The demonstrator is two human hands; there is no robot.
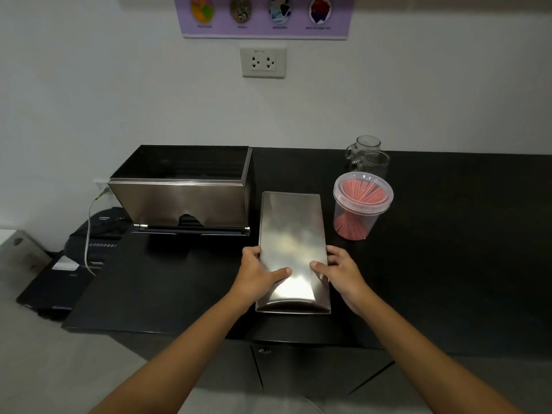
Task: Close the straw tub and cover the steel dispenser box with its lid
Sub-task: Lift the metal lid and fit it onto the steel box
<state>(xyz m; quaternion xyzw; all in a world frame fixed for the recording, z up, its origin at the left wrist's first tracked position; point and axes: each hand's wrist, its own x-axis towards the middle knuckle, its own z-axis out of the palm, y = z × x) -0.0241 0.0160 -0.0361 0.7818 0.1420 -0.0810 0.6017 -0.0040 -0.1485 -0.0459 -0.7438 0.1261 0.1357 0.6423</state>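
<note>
A shiny steel lid [291, 234] lies flat on the black counter, its long side pointing away from me. My left hand [259, 268] grips its left edge and my right hand [339, 268] grips its right edge, thumbs resting on top near the front end. The steel dispenser box [182, 201] stands to the left of the lid with its top uncovered and its dark inside showing. A clear plastic straw tub [360, 204] full of red straws stands to the right of the lid, with a clear lid sitting on its rim.
Two glass mugs [369, 156] stand behind the tub by the wall. A white cable [88, 234] and dark devices [98, 234] sit left of the counter [463, 234]. A wall socket [263, 62] is above. Cabinet doors run below the counter's front edge.
</note>
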